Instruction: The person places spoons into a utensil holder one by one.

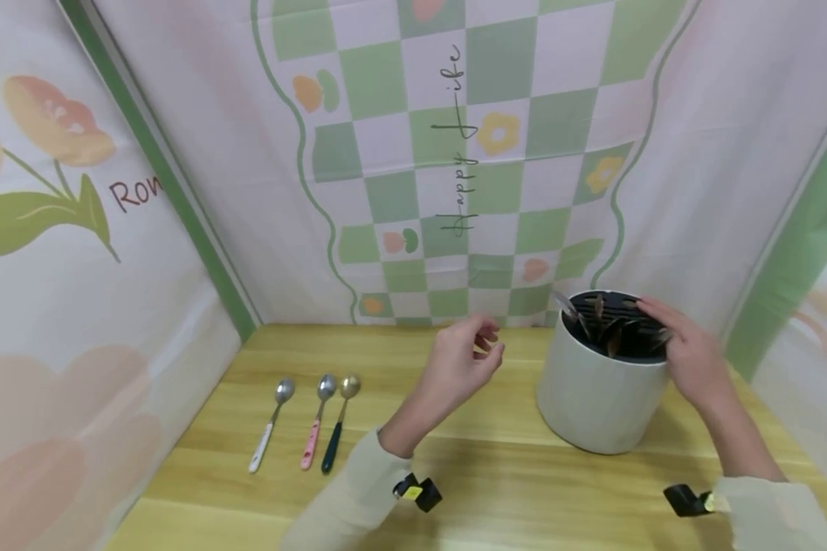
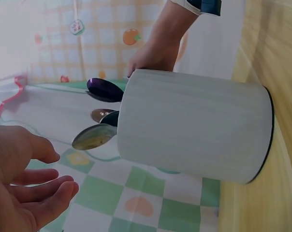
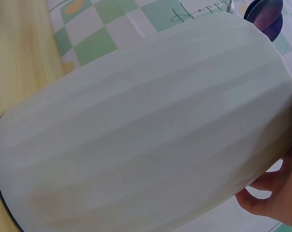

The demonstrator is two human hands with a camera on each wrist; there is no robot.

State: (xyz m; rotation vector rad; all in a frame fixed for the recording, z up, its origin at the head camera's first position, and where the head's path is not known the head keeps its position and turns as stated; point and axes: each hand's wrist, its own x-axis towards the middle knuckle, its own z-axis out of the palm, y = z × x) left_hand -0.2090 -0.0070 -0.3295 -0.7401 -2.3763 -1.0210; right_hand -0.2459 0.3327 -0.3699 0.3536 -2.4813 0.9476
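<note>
A white ribbed utensil holder [image 1: 596,390] stands on the wooden table [image 1: 482,467] at the right, with several dark spoons [image 1: 609,325] upright in it. My right hand [image 1: 651,317] grips its far right rim, fingers laid over the top and thumb down the side. The right wrist view is filled by the holder [image 3: 136,130], with my right hand [image 3: 271,193] at its edge. My left hand [image 1: 485,344] hovers left of the holder, fingers loosely curled and holding nothing. The left wrist view shows that hand [image 2: 59,174] empty beside the holder [image 2: 194,125].
Three spoons lie side by side on the table's left: a white-handled one [image 1: 269,425], a pink-handled one [image 1: 315,421] and a dark green-handled one [image 1: 338,421]. Patterned cloth walls [image 1: 455,153] close in the back and both sides.
</note>
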